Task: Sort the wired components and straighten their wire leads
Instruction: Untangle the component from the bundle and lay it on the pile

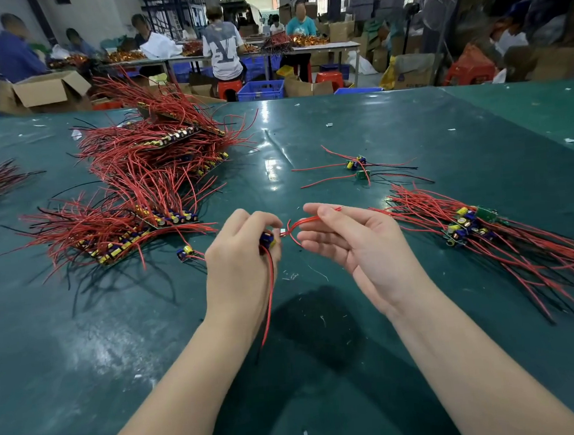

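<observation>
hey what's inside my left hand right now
The left hand grips a small blue and yellow wired component. One red lead hangs from it toward the wrist; another loops across to the right hand. The fingers cover most of the component.

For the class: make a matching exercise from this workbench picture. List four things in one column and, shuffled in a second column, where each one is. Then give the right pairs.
Things
1. big heap of boards
2. sorted bundle
3. held component
4. lone component

Places
A. gripped in the left hand
B. on the table, just left of the left hand
C. right of the right hand
D. far left part of the table

Pairs: 1-D, 2-C, 3-A, 4-B
</observation>
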Demonstrator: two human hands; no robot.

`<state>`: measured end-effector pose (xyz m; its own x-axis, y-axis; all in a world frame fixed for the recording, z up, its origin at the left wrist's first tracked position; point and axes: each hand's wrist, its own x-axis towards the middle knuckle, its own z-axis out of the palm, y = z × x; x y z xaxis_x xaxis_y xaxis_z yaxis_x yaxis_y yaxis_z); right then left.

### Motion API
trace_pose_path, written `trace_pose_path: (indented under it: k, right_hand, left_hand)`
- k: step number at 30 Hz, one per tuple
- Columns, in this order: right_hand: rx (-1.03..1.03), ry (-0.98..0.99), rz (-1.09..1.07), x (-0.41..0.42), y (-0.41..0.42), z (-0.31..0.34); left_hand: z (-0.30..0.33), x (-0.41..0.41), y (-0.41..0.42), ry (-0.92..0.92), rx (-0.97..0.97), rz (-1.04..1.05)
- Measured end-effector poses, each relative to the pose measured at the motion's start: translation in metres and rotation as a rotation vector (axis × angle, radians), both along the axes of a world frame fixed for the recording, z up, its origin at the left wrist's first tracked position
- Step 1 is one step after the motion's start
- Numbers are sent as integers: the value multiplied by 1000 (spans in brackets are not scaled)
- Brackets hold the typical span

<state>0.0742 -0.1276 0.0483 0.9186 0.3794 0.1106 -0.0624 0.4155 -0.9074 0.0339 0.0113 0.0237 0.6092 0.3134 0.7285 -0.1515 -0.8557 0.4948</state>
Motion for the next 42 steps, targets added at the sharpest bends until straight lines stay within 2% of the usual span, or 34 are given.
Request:
trace_pose_path:
  k: [2, 10, 20, 23, 28, 31, 36, 39, 42]
  right_hand:
    - [-39, -35, -15, 0, 1, -2]
    - [-382, -356, -338, 2, 4, -18]
    - [-697, -596, -432, 0, 13, -31]
    - [-752, -626, -426, 5, 14, -35]
    - [-750, -700, -540, 9, 6, -30]
    - [-901, -732, -533, 11, 6, -29]
    - [-1144, -700, -482, 17, 2, -30]
    - [-1107, -655, -476, 18, 1, -30]
    - [-919, -618, -543, 16, -2, -27]
  left_hand:
    - [0, 0, -1, 33, 14, -17]
    - [3, -2, -5, 9, -76, 4]
    - [4, -3, -12, -5, -121, -83]
    - [3, -4, -11, -10, -131, -101]
    - [3, -3, -2, 11, -188, -76]
    - [3, -2, -4, -12, -204, -97]
    - [2, -3, -11, -135, -208, -274]
    - [0, -1, -6, -122, -271, -247]
    - [-2, 3, 6, -60, -408, -143]
